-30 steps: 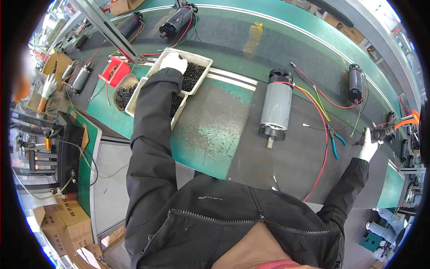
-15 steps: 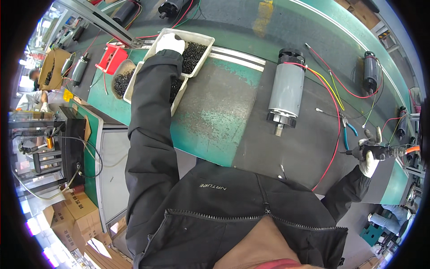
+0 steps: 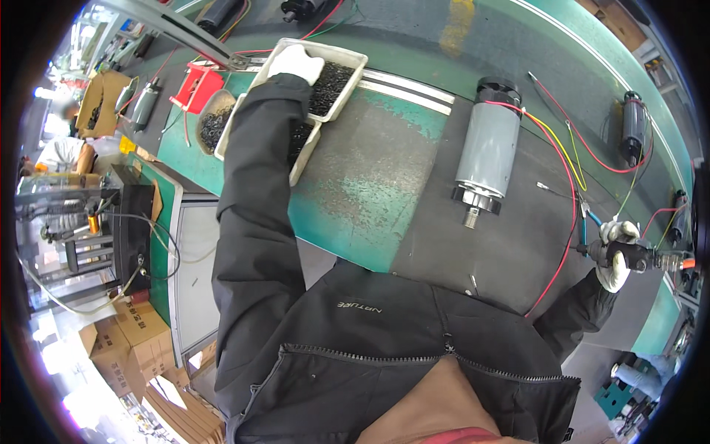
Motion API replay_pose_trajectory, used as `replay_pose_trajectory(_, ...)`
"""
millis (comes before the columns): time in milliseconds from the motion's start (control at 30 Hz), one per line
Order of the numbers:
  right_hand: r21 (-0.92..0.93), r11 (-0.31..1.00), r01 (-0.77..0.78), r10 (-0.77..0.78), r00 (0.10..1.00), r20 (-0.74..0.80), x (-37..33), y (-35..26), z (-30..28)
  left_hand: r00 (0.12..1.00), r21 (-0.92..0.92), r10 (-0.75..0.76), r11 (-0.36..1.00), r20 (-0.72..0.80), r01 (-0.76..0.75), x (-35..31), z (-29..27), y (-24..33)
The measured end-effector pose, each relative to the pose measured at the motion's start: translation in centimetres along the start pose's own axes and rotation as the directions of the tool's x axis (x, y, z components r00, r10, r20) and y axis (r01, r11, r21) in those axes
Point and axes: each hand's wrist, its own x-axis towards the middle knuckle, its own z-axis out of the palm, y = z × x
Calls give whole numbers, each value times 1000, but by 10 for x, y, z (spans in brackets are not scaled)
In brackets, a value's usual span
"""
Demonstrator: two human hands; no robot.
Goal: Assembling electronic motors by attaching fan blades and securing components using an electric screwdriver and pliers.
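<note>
My left hand (image 3: 296,65), in a white glove, reaches into a white tray (image 3: 350,96) of small black ring-like parts (image 3: 330,87). Its fingertips are hidden, so whether it pinches any parts does not show. At the right, my gloved right hand (image 3: 613,273) is closed round a black pneumatic screwdriver (image 3: 640,257) with an orange hose (image 3: 688,263). Blue-handled pliers (image 3: 583,224) lie just beyond that tool. A grey cylindrical motor (image 3: 488,148) with black end pieces lies on the bench between my hands, its shaft toward me.
A second white tray (image 3: 303,164) of black parts sits under my left forearm. Beside it are a scoop-shaped container (image 3: 203,127) and a red bin (image 3: 196,87). Red and yellow wires (image 3: 569,159) trail from the motor. More motors (image 3: 633,126) lie farther off. A metal post (image 3: 174,31) stands at left.
The whole view has shifted slightly. My right hand's fingers, raised before, now wrap over the screwdriver. My left hand stays in the tray.
</note>
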Motion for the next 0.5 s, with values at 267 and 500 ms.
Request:
replay_pose_trajectory(267, -131, 990, -49, 32, 992, -126, -3, -61, 59, 902, -982, 432, -176, -12, 71, -136, -71, 80)
replay_pose_trajectory(500, 616, 770, 168, -260, 964, 63, 70, -60, 176, 632, -465, 772, -586, -72, 663, -244, -35, 187)
